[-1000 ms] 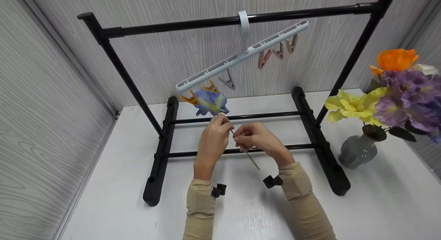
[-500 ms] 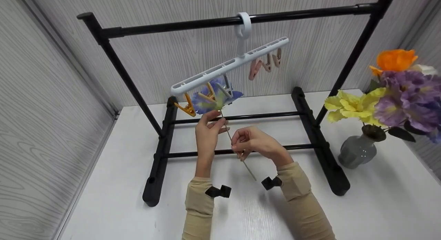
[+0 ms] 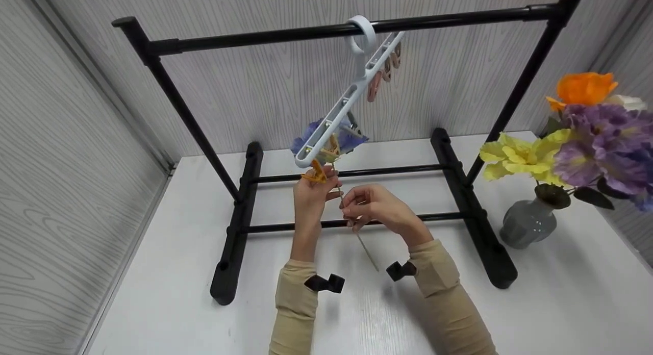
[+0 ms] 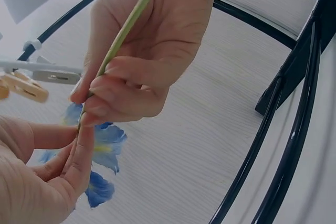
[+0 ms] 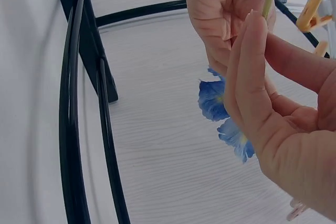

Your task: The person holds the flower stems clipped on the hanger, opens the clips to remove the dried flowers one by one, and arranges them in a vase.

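An artificial blue flower with yellow at its centre is held by its thin stem. My left hand pinches the stem just below the bloom, between thumb and finger in the left wrist view. Lower on the same stem, my right hand grips it with curled fingers. A pale clip hanger crosses in front of the bloom. Its orange clip overlaps my left hand in the head view; a yellowish clip and a grey clip lie over the petals. Whether any clip bites the flower cannot be told.
The hanger hooks over the top bar of a black rack, whose lower bars run behind my hands. Several pinkish and brown clips hang at its far end. At right stands a grey vase with orange, yellow and purple flowers.
The hanger has swivelled, its near end swinging right and toward me over the bloom. My left hand's fingers have loosened and shifted below the bloom. The right hand keeps its grip, slightly lower.
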The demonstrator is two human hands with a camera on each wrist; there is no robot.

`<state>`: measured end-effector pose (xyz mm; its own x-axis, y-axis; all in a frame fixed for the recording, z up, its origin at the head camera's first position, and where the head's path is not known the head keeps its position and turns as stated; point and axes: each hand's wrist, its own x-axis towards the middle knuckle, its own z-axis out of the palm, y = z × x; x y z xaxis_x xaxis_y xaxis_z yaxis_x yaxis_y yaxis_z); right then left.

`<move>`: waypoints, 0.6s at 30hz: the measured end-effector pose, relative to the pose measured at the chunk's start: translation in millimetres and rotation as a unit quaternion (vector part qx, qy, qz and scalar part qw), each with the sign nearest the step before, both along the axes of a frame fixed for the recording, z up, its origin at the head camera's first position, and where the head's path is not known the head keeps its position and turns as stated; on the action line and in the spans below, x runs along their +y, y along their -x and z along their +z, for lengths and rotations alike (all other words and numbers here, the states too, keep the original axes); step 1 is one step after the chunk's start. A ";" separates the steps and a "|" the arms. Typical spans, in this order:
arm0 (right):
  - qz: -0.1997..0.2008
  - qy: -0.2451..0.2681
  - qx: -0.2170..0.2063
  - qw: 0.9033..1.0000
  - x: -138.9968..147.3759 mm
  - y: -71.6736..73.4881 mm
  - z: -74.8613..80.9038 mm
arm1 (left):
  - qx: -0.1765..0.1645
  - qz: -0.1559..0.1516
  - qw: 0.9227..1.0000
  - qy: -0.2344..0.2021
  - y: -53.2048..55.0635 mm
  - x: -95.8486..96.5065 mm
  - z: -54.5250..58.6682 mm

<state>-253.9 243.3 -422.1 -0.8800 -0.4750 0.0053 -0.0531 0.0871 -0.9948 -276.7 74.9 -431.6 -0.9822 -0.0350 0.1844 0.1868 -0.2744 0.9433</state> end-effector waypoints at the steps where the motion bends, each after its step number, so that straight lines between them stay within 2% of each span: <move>1: -0.001 -0.004 0.001 1.000 1.3 0.0 0.4 | -0.001 0.000 1.000 0.004 0.2 -0.5 -0.1; 5: -0.012 -0.022 0.005 1.000 7.6 0.1 2.7 | 0.003 -0.007 1.000 0.005 0.8 -0.8 -0.2; 12: -0.045 -0.037 0.025 0.998 24.5 -0.6 9.8 | 0.015 -0.043 0.999 -0.025 -1.0 -0.8 0.0; 18: -0.069 -0.022 0.046 0.996 42.6 -4.2 15.7 | 0.014 -0.043 0.999 -0.015 -1.4 -1.5 1.9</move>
<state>-249.7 285.8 -406.4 -0.9339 -0.3505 0.0706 -0.1278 0.1430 -0.9814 -275.3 73.4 -429.7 -0.9764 0.0423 0.2120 0.1878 -0.3192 0.9289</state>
